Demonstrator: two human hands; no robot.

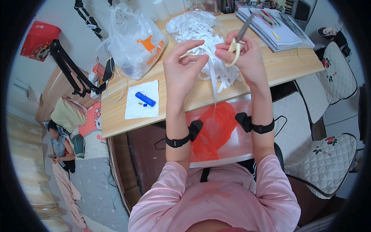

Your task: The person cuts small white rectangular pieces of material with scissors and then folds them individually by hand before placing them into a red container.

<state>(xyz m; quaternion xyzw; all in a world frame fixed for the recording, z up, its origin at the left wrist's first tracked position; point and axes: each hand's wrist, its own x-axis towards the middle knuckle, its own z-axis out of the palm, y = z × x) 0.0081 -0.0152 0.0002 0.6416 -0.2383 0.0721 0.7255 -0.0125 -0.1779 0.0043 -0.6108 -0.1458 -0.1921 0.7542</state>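
My left hand is raised over the table's front, index finger and thumb curved with a gap between their tips. Beside the thumb tip, a long narrow white strip hangs towards a red plastic bag; whether my fingers pinch it cannot be made out. The bag lies in a clear plastic tub at my lap. In my right hand is a pair of scissors with cream handles, its blades pointing up and away. Behind both hands spreads a heap of cut white strips, partly within a clear bag.
A tied white plastic bag stands left on the wooden table. Nearer lies a blue plastic object on a white tissue. Papers and pens are back right. A person sits by the bed.
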